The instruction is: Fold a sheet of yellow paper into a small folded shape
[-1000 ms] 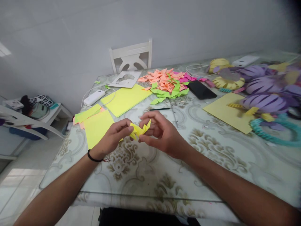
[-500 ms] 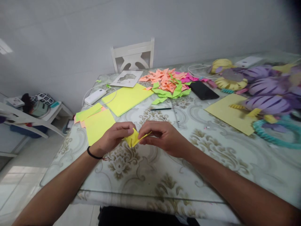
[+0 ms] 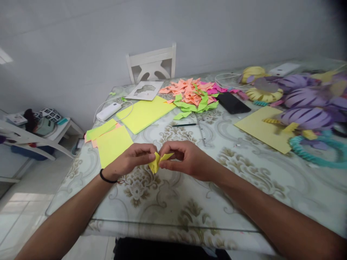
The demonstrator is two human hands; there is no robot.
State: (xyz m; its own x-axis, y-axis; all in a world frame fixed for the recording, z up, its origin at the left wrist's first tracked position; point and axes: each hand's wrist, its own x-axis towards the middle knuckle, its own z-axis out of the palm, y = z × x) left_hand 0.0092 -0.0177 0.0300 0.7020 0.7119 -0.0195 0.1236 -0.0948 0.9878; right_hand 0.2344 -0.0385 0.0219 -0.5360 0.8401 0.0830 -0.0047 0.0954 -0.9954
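A small folded yellow paper [image 3: 154, 165] is pinched between both hands above the patterned tablecloth. My left hand [image 3: 138, 156] grips its left side between thumb and fingers, with a black band on the wrist. On the other side, my right hand [image 3: 180, 159] is closed on the paper, and a pointed yellow flap sticks out by its fingers. The fingertips hide part of the folds. Yellow sheets [image 3: 112, 143] lie beside my left hand. Beyond the hands is a dark pen [image 3: 184, 125].
A pile of folded orange papers [image 3: 188, 90] with green and pink ones lies at the back. Right of it are a black phone [image 3: 233, 103], a pale yellow sheet [image 3: 264, 128], purple paper lanterns [image 3: 306, 118] and a teal ring [image 3: 317, 155]. A white device [image 3: 108, 111] with a cable sits back left.
The yellow paper has turned and shows less of its face between the hands. My left fingers have shifted over it, and its lower tip sits slightly lower. The view has shifted slightly.
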